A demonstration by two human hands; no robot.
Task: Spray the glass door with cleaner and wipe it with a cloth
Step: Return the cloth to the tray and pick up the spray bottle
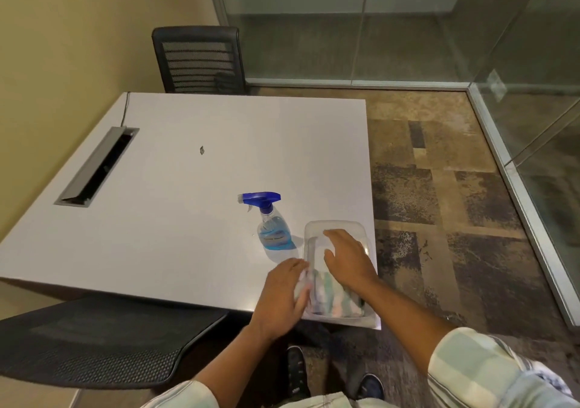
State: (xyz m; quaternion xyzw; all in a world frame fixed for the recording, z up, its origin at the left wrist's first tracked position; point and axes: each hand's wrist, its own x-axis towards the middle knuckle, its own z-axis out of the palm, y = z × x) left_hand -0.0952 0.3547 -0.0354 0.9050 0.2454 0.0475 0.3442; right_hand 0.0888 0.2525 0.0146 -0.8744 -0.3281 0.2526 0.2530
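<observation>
A clear spray bottle [272, 230] with blue liquid and a blue trigger head stands upright on the white table [175, 188]. Just right of it, at the table's near right corner, sits a clear plastic container [337, 227] with a folded striped cloth [335, 297] inside. My left hand [282, 294] is against the container's left side, fingers curled on its rim and blurred. My right hand [346, 258] lies flat on top of the container with fingers spread. Glass panels [345, 31] stand at the back and right of the room; which one is the door I cannot tell.
A black mesh chair [199, 59] stands at the table's far side, another [94, 345] at the near left below the table edge. A grey cable tray [97, 166] is set into the table's left part. Patterned carpet [439, 203] lies between table and glass.
</observation>
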